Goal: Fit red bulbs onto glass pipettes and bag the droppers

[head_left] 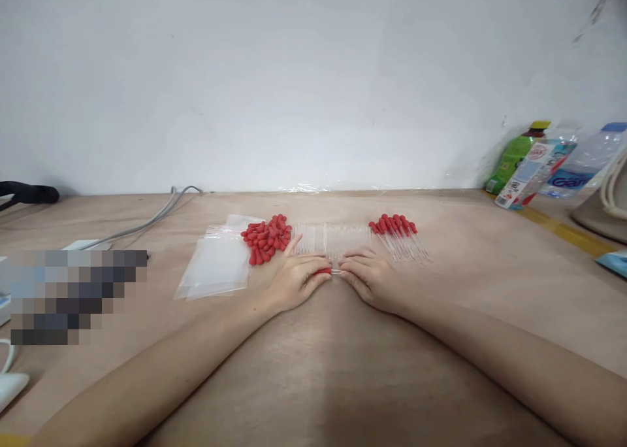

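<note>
My left hand [292, 282] is closed on a red rubber dropper bulb [322, 271]. Opposite it, my right hand [368, 276] pinches a thin clear dropper tube [336, 272]; bulb and tube lie in one line, and my fingers hide how far they fit together. Just beyond both hands is a row of clear tubes [328, 238] laid side by side. Loose red bulbs [268, 236] are heaped beyond my left hand. To the right of the row, several droppers [398, 236] with red bulbs on their tubes lie in a bunch.
Clear plastic bags [215, 267] lie left of the bulb heap. A grey cable [147, 225] runs along the left side of the table [274, 381]. Bottles [514, 159] and a carton-like pack [533, 172] stand at the back right, near a rope-handled bag [605, 202].
</note>
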